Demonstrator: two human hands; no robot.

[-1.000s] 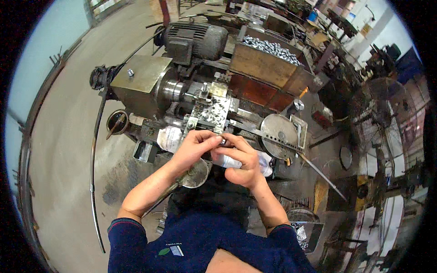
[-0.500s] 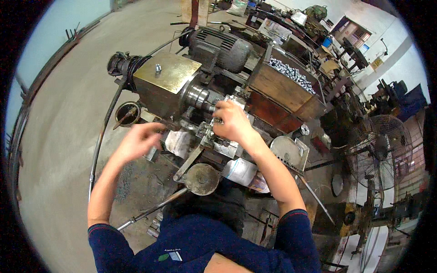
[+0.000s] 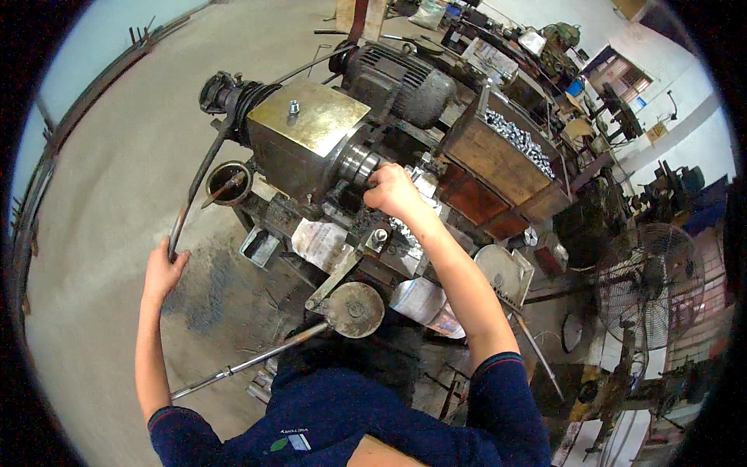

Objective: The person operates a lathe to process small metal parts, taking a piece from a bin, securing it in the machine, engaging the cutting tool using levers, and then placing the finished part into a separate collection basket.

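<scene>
My left hand (image 3: 162, 268) is closed round the lower end of a long dark lever (image 3: 196, 180) that runs down from the back end of the lathe head. My right hand (image 3: 395, 191) is at the bright steel spindle nose (image 3: 359, 164), fingers bent and pinched together against its front. Whatever those fingers hold is hidden behind the hand. On the brass-coloured cover plate (image 3: 311, 117) of the headstock stands a small shiny metal piece (image 3: 294, 108). Below the right hand is the tool slide with a bolt (image 3: 379, 238) and metal chips.
A wooden bin (image 3: 498, 152) full of small metal parts (image 3: 520, 140) stands right of the lathe, near the electric motor (image 3: 401, 82). A pot with a brush (image 3: 229, 184) is at left. A round handwheel (image 3: 355, 310) and a steel bar (image 3: 249, 361) project toward me. A fan (image 3: 650, 284) stands far right.
My left hand has moved left and down from beside the machine onto the lever's end. My right hand stays by the spindle nose, fingers now closer to its front. The whole view has shifted slightly.
</scene>
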